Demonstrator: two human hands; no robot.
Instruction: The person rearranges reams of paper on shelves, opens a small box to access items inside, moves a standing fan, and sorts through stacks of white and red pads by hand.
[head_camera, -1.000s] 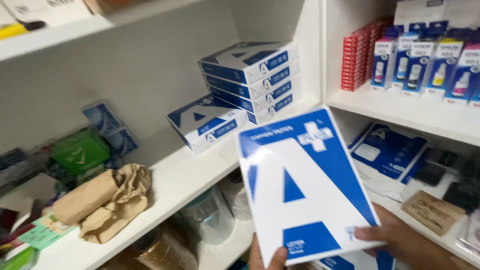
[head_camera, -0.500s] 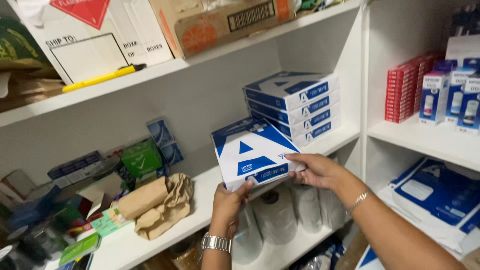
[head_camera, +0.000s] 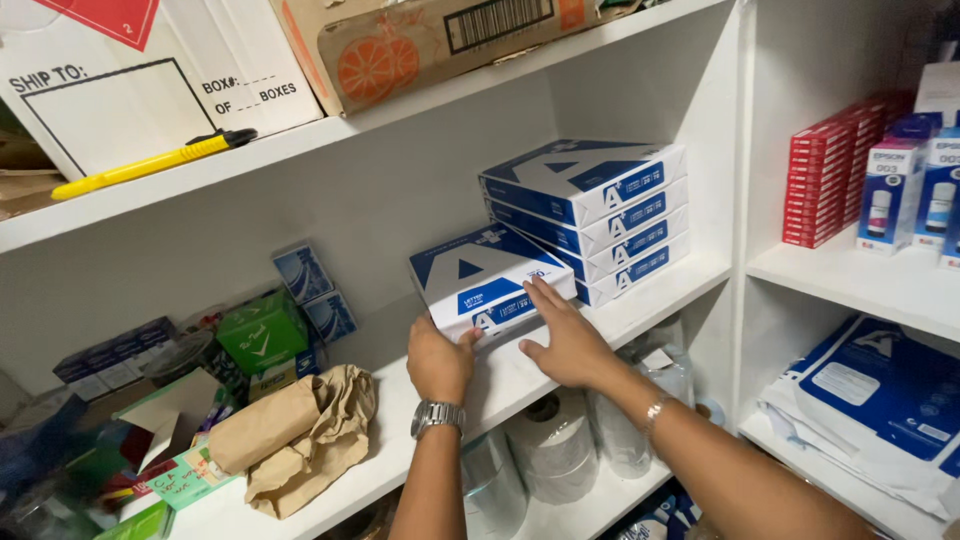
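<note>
While both arms reach up from below in the head view, the left hand (head_camera: 438, 362) is curled around the lower left corner of a blue and white paper ream (head_camera: 488, 282), fingers closed on its edge. The right hand (head_camera: 565, 340) lies flat and open against the ream's front side, fingers spread. This ream rests on the white shelf (head_camera: 660, 295), just beside a stack of reams (head_camera: 590, 215). A brown paper bag (head_camera: 300, 435) lies further left.

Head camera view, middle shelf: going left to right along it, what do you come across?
Dark blue boxes → green box → crumpled brown paper bags → left hand → blue-and-white paper ream under both hands → right hand → stack of four reams.
</note>
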